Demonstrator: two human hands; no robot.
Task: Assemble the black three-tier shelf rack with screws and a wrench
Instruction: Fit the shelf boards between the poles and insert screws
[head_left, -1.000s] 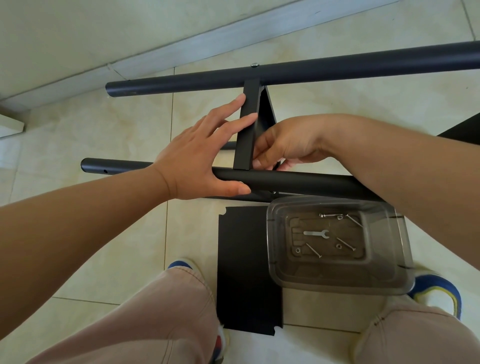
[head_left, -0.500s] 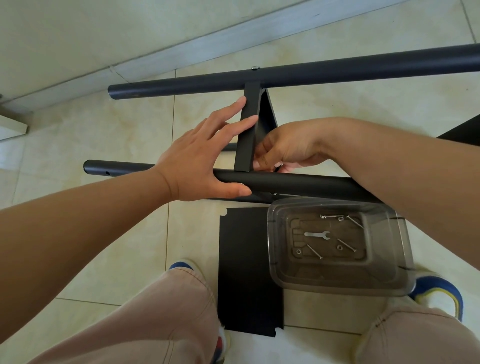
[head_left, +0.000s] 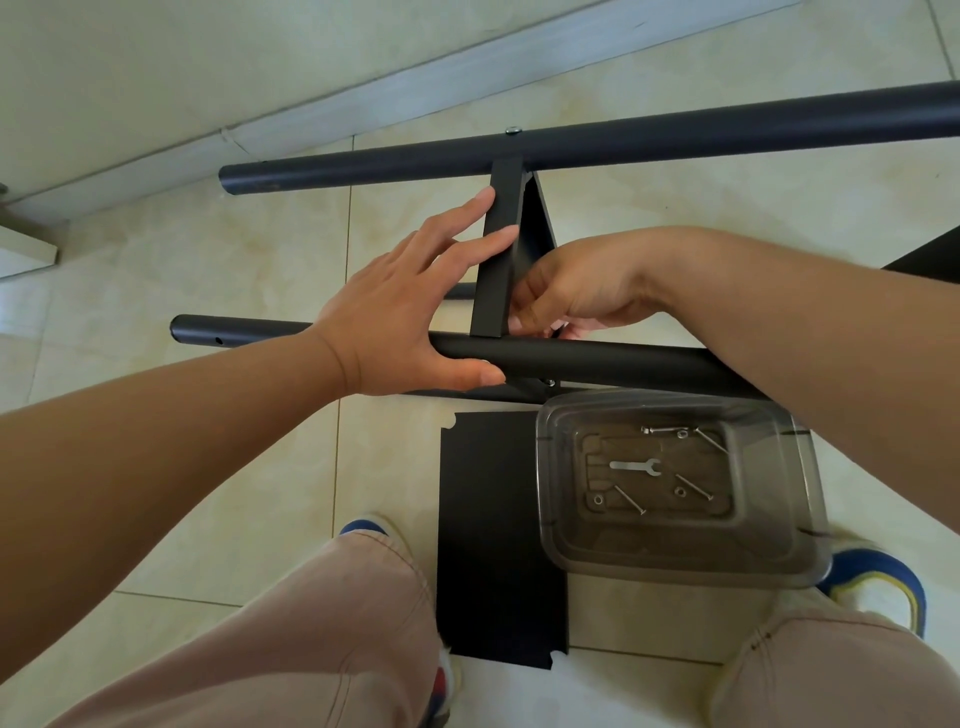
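head view, looking down at the tiled floor (head_left: 208, 493): i see the partly built rack lying on its side, with the near tube (head_left: 597, 361) and the far tube (head_left: 623, 143) running across and a black shelf panel (head_left: 498, 249) standing edge-up between them. my left hand (head_left: 405, 312) has its fingers (head_left: 483, 244) straight against the panel's left face, while the thumb lies along the near tube. my right hand (head_left: 571, 291) is curled just right of the panel, fingertips pinched at the joint where panel meets near tube; i cannot tell what they hold. a screw head (head_left: 514, 130) shows on top of the far tube. a loose black panel (head_left: 488, 545) lies flat on the floor near my shoes, and partly on it sits a clear plastic tray (head_left: 675, 564) holding the wrench (head_left: 635, 466) and several screws (head_left: 693, 487).
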